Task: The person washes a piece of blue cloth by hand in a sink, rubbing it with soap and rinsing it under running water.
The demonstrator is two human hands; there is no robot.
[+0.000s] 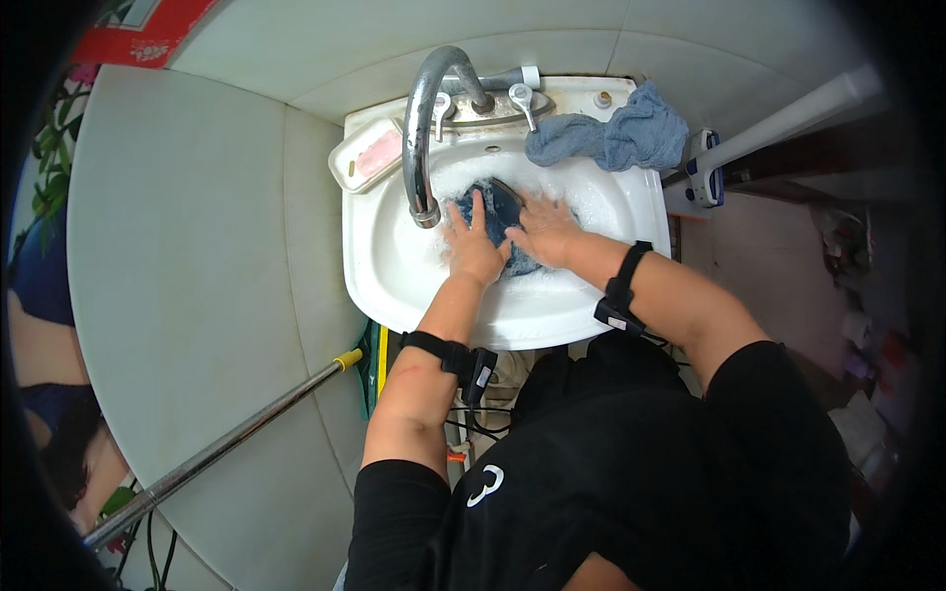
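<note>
Inside the white sink (367, 258), dark blue cloth (504, 209) lies in suds (589, 200). The left hand (476, 252) and right hand (549, 234) touch it, fingers spread wide, no grip showing, perhaps to keep it under.

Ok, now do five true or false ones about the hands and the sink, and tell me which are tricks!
1. The left hand and right hand are both in the sink. True.
2. The wet item at their fingers is yellow. False: it is dark blue.
3. A pink bar lies in a white dish. True.
4. The crumpled grey-blue cloth hangs on the faucet. False: it lies at the sink's back right corner.
5. There are white suds in the sink. True.
</note>
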